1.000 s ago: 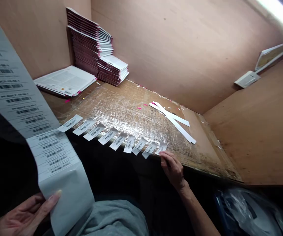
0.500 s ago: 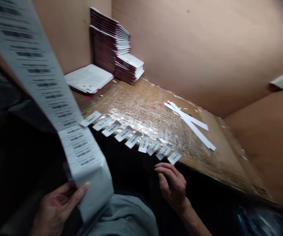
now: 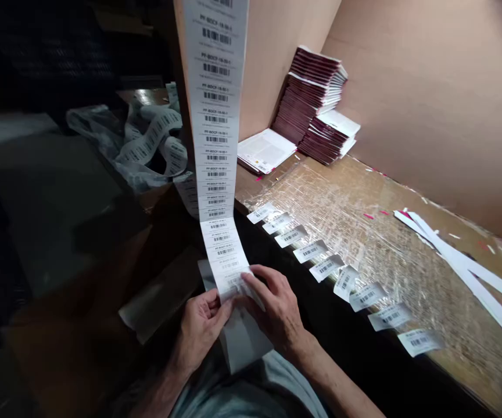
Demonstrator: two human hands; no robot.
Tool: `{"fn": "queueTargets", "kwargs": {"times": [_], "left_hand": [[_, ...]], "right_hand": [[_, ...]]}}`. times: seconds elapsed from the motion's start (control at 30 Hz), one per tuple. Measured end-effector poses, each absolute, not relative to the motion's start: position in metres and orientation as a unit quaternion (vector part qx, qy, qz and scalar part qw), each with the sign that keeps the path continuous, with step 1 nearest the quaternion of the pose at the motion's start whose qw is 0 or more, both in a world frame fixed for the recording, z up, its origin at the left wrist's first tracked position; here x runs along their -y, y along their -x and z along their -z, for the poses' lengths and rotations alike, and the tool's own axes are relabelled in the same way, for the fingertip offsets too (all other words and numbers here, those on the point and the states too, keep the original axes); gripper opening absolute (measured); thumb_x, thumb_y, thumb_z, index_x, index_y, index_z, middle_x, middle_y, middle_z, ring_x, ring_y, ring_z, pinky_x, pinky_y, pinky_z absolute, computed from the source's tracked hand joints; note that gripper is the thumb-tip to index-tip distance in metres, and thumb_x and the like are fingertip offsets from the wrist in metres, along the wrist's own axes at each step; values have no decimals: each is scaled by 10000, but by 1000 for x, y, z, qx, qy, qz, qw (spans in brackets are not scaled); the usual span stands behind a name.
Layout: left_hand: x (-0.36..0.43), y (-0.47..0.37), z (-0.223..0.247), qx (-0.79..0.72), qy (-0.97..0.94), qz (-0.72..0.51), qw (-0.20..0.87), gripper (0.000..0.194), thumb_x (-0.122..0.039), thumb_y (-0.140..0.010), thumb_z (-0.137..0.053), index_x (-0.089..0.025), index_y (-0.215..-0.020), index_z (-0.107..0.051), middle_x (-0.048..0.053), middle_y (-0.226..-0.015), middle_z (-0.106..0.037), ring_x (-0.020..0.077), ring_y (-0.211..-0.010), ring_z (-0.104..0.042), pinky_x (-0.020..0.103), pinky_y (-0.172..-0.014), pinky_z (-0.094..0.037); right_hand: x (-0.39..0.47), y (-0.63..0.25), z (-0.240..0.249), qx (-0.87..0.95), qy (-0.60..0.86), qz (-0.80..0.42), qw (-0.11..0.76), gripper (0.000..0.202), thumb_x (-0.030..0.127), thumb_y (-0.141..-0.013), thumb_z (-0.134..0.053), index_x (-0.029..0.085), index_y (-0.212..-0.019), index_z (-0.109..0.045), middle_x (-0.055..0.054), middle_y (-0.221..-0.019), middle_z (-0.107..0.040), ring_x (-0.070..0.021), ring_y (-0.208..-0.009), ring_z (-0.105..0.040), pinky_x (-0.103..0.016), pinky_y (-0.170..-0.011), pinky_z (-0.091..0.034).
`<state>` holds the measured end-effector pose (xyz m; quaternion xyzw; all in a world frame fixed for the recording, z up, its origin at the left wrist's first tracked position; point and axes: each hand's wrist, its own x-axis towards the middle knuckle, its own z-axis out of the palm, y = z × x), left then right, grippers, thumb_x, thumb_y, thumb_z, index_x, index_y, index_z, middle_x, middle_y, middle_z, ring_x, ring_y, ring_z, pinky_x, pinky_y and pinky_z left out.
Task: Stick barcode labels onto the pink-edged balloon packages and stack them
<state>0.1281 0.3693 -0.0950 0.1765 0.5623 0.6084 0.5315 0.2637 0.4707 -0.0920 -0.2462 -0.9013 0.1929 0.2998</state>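
Observation:
A long strip of printed barcode labels (image 3: 217, 157) hangs down from the top of the view to my lap. My left hand (image 3: 203, 325) pinches its lower part from the left side. My right hand (image 3: 275, 302) lies over the strip from the right, fingers bent on a label; whether a label is peeling there is hidden. Below both hands a bare stretch of the backing paper (image 3: 246, 339) hangs down. To the right, several single barcode labels (image 3: 309, 251) stick in a row along the front edge of the film-wrapped table (image 3: 342, 203).
A stack of thin dark-red booklets (image 3: 303, 104) leans at the back, near a flat white-covered booklet (image 3: 268, 150). White paper strips (image 3: 464, 267) and small scraps lie on the right. On the left, more curled label strips (image 3: 150, 136) spill from a plastic bag (image 3: 103, 125).
My right hand has moved from near the table edge onto the label strip, beside my left hand. The view has turned left, so the table appears farther right.

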Motion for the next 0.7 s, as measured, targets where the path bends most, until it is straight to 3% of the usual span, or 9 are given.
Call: {"fn": "queueTargets", "kwargs": {"times": [0.13, 0.37, 0.57, 0.7], "left_hand": [[-363, -122, 100, -575, -172, -603, 525, 322, -225, -706, -777, -153, -1017, -731, 33, -838, -772, 199, -756, -702, 196, -618, -516], [-355, -114, 108, -580, -183, -608, 510, 281, -229, -715, -761, -157, -984, -727, 19, -829, -750, 207, -771, -680, 216, -637, -521], [-350, -113, 103, -607, -208, -594, 485, 174, -247, -718, -763, -142, -855, -740, -17, -678, -695, 138, -645, -624, 165, -579, -475], [-350, -114, 98, -605, -191, -592, 497, 231, -298, -694, -789, -133, -849, -741, 9, -707, -727, 160, -671, -664, 175, -593, -505]], "right_hand": [[-485, -237, 72, 962, 103, -138, 210, 151, 285, -942, -543, 216, -1039, -635, -41, -958, -680, -163, -824, -588, -304, -727, -457], [-493, -221, 63, 990, -28, -73, 114, 143, 208, -970, -479, 169, -966, -616, -34, -854, -646, -154, -749, -523, -307, -688, -404], [-485, -218, 74, 982, -22, -78, 169, 145, 188, -923, -534, 165, -810, -622, -13, -710, -618, -141, -618, -521, -297, -568, -380], [-477, -214, 72, 896, 156, -307, 282, 197, 250, -927, -503, 170, -814, -642, -35, -768, -674, -114, -583, -593, -238, -521, -431]]}}
